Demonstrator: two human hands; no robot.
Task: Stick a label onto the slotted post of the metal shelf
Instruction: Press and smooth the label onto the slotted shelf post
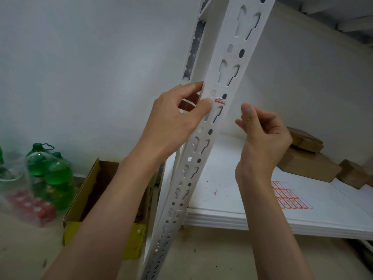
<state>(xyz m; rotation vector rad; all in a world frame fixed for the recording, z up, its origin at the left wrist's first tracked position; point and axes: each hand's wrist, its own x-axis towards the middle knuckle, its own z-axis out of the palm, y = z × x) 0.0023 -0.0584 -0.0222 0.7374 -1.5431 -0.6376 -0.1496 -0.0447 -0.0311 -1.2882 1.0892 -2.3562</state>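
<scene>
Pressing the label against the slotted post, the left hand is curling round the post's left edge, thumb lying on the front face right at the label's left end. Label is showing as a small white sticker with a red top band, sitting on the post face just below a pair of round holes and partly over a keyhole slot. It looks only partly stuck down, upper edge slightly ragged.

The right hand is hovering just right of the post, apart from it, fingers loosely curled with thumb near the fingertips; whether it is pinching anything I cannot tell.

Handling judgement: label is thin, light, floppy, adhesive-backed, so it is likely to crease or tear over the slot. Best taken by its free right edge and smoothed flat with a fingertip. Post is stiff painted metal and will not give under pressure.

Elsewhere: a label sheet with red-bordered stickers is lying on the white shelf board, near right. Brown cardboard boxes are sitting further right. Green bottles and a yellow box are standing on the floor, left.
</scene>
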